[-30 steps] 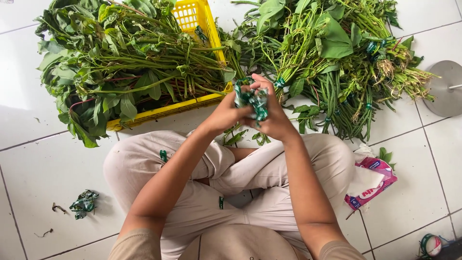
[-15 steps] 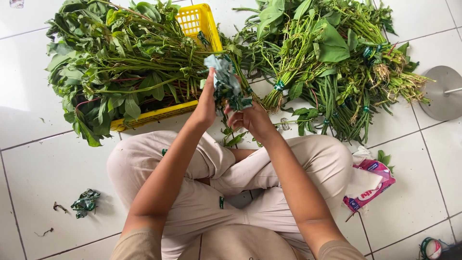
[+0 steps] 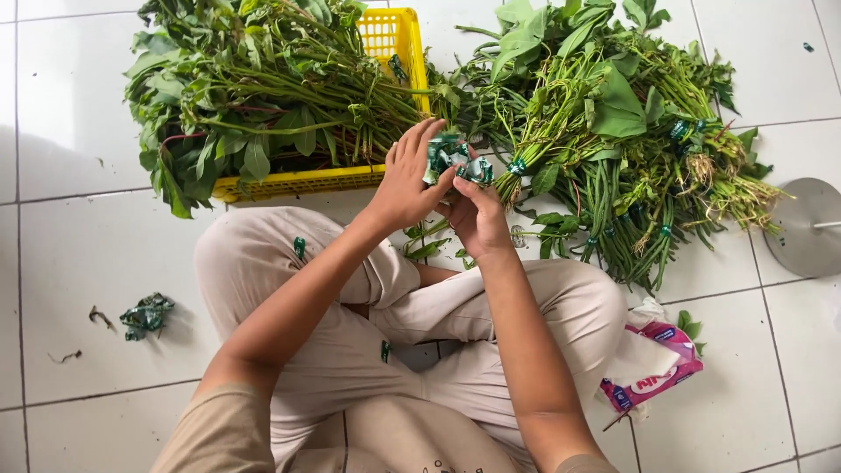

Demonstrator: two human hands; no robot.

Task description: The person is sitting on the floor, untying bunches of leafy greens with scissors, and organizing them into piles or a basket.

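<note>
A: Entry, head view. A crumpled strip of green-and-white tape point(image 3: 455, 159) is held between both hands, in front of the knees and just above the near corner of the yellow slatted plastic crate point(image 3: 302, 181).

B: State of the fingers to be recorded.

A: The left hand point(image 3: 405, 182) is seen with fingers point(image 3: 412, 144) stretched nearly straight; the tape is pinched between thumb and fingertips. The right hand point(image 3: 477, 212) is curled more tightly, and the other end of the tape is gripped there. Neither hand is wide open.

B: Surroundings?

A: The crate is filled with long-stemmed leafy greens point(image 3: 263, 96). To the right, bundles of thin-stemmed greens tied with green bands point(image 3: 613, 140) are laid on the white tiled floor point(image 3: 88, 254). A second crumpled wad of green tape point(image 3: 147, 314) lies well apart on the floor at the left. A pink-and-white soft tissue pack point(image 3: 653, 368) is seen touching the right knee, and a grey round metal disc point(image 3: 806, 228) at the right edge.

B: Handling note?

A: As a judgement only: the strip is best kept taut between the two pinches and flattened out gently, so that it is neither torn nor stuck to itself.
</note>
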